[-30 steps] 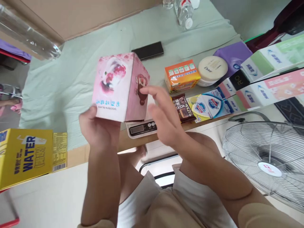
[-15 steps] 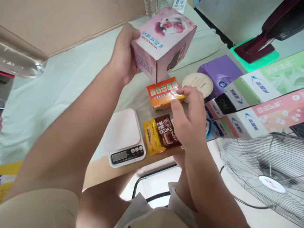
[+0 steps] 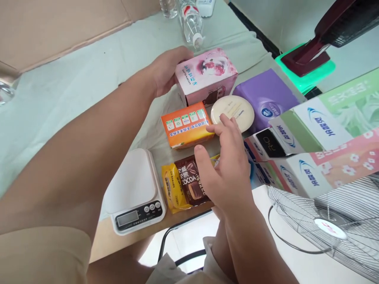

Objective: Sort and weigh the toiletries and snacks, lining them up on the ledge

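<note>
My left hand (image 3: 169,71) grips the left end of a pink box (image 3: 204,77) with a floral glass picture on top; its fingers are partly hidden behind the box. The box is low, behind an orange soap pack (image 3: 188,125) and a round cream-lidded tub (image 3: 232,112); whether it rests on the cloth I cannot tell. My right hand (image 3: 227,169) hovers with fingers apart, holding nothing, over the brown cocoa snack packet (image 3: 189,179) and near the tub. Beside that packet lies a yellow packet (image 3: 174,189).
A white kitchen scale (image 3: 133,177) sits at the table's front edge. To the right are a purple pack (image 3: 266,94), long green and pink cartons (image 3: 331,122) and a wire fan (image 3: 328,225). A clear bottle (image 3: 191,23) lies at the back. A dark red brush-like object (image 3: 319,47) stands at right.
The pink box went from in front of me, up and rightward, then down behind the orange pack, in my left hand. My right hand left the box's side and is now over the snack packets.
</note>
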Demonstrator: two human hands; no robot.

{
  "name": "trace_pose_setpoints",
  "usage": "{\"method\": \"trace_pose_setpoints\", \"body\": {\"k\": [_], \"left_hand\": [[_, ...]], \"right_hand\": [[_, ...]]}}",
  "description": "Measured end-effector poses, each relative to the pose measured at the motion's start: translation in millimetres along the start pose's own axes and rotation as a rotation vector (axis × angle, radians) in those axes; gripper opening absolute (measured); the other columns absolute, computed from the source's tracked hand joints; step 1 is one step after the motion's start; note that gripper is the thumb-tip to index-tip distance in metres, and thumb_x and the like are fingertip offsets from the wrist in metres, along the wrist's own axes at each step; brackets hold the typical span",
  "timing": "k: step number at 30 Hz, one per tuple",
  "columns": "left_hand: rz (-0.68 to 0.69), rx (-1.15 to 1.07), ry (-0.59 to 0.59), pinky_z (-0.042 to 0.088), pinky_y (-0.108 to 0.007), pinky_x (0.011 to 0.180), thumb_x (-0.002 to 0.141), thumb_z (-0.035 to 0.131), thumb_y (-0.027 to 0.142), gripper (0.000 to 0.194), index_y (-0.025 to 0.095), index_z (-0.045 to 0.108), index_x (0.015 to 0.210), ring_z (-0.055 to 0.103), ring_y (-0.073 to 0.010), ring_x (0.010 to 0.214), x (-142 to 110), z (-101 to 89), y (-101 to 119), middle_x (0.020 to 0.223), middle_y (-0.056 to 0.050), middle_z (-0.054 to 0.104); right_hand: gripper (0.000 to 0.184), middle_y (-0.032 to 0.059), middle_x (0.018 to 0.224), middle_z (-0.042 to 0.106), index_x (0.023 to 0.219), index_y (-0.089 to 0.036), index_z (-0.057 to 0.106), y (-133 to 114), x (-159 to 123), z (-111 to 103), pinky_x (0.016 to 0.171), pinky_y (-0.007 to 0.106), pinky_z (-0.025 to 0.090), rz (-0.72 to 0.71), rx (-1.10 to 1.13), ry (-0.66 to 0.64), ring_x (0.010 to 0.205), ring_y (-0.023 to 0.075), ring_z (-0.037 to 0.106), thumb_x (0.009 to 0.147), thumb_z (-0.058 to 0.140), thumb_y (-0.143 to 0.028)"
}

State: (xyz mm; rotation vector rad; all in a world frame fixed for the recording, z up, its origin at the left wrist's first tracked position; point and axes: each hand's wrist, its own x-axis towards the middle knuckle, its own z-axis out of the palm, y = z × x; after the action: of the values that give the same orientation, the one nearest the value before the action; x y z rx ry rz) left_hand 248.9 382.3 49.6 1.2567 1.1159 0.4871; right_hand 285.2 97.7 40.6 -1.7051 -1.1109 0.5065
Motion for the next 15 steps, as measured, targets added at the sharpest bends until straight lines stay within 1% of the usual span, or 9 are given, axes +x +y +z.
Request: {"method": "trace_pose_setpoints", "body": {"k": [1,3,5,7,8,10,13,14,15], "left_hand": [[0.005,0.015,0.012,0.067,-0.038,0.082,0.098,0.051,0.006,0.023,-0.006,0.068,0.106,0.075,-0.0381,0.116,-1,0.1,1,0.099,-0.007,0.080],[-0.007,0.043,-0.002,0.065,-0.029,0.071,0.092,0.055,0.002,0.028,-0.005,0.068,0.117,0.076,-0.0366,0.112,-6,0.8,5,0.106,-0.008,0.080],[-0.027,0.065,-0.034,0.062,-0.025,0.063,0.090,0.054,0.000,0.036,-0.005,0.068,0.122,0.077,-0.0363,0.109,-15,2.8,7,0.112,-0.011,0.080],[-0.014,0.076,-0.055,0.061,-0.025,0.065,0.089,0.056,0.002,0.038,-0.005,0.068,0.125,0.075,-0.0365,0.113,-21,5.7,7,0.116,-0.012,0.079],[0.002,0.079,-0.052,0.061,-0.026,0.067,0.089,0.058,0.003,0.038,-0.005,0.067,0.126,0.073,-0.0370,0.116,-23,7.3,6,0.118,-0.013,0.079],[0.046,0.086,0.003,0.064,-0.033,0.076,0.088,0.061,0.002,0.038,-0.007,0.067,0.125,0.070,-0.0390,0.123,-21,9.3,4,0.117,-0.014,0.079],[0.167,0.074,0.207,0.060,-0.052,0.100,0.093,0.056,0.002,0.033,-0.006,0.068,0.123,0.069,-0.0363,0.130,-20,5.2,9,0.111,-0.007,0.079],[0.210,0.063,0.290,0.055,-0.054,0.110,0.096,0.052,0.004,0.031,-0.005,0.067,0.122,0.069,-0.0328,0.132,-26,0.9,12,0.107,-0.003,0.078],[0.240,0.049,0.370,0.051,-0.053,0.118,0.099,0.048,0.005,0.030,-0.003,0.067,0.121,0.070,-0.0284,0.133,-36,-4.7,14,0.101,0.000,0.077]], "right_hand": [[0.034,0.0170,0.163,0.050,0.125,-0.023,0.060,0,0,0,0.130,0.075,0.029,-0.005,0.000,0.003,0.162,0.0392,0.034,0.094,0.059,-0.038],[0.034,0.0169,0.162,0.052,0.125,-0.023,0.060,0,-1,0,0.129,0.074,0.031,-0.017,-0.002,0.010,0.161,0.0385,0.036,0.095,0.059,-0.038],[0.033,0.0166,0.162,0.052,0.124,-0.023,0.060,0,-1,0,0.129,0.073,0.032,-0.015,-0.006,0.006,0.161,0.0383,0.037,0.094,0.059,-0.038],[0.034,0.0170,0.163,0.050,0.125,-0.023,0.060,0,0,0,0.129,0.075,0.030,-0.003,-0.001,-0.009,0.162,0.0389,0.035,0.094,0.059,-0.038],[0.035,0.0173,0.164,0.050,0.125,-0.023,0.059,0,0,0,0.129,0.075,0.029,0.003,0.007,-0.017,0.163,0.0393,0.034,0.094,0.059,-0.038],[0.036,0.0174,0.164,0.049,0.125,-0.022,0.059,0,0,0,0.130,0.076,0.027,0.012,0.027,-0.026,0.163,0.0397,0.033,0.093,0.059,-0.039],[0.034,0.0160,0.162,0.050,0.123,-0.023,0.060,-1,0,0,0.132,0.073,0.027,0.033,0.058,-0.003,0.162,0.0382,0.035,0.092,0.060,-0.038],[0.033,0.0154,0.161,0.051,0.122,-0.024,0.060,-2,0,0,0.133,0.072,0.027,0.036,0.072,0.012,0.162,0.0373,0.036,0.092,0.060,-0.037],[0.030,0.0149,0.158,0.054,0.120,-0.024,0.059,-3,0,0,0.134,0.071,0.027,0.029,0.089,0.026,0.160,0.0359,0.038,0.092,0.059,-0.036]]}}
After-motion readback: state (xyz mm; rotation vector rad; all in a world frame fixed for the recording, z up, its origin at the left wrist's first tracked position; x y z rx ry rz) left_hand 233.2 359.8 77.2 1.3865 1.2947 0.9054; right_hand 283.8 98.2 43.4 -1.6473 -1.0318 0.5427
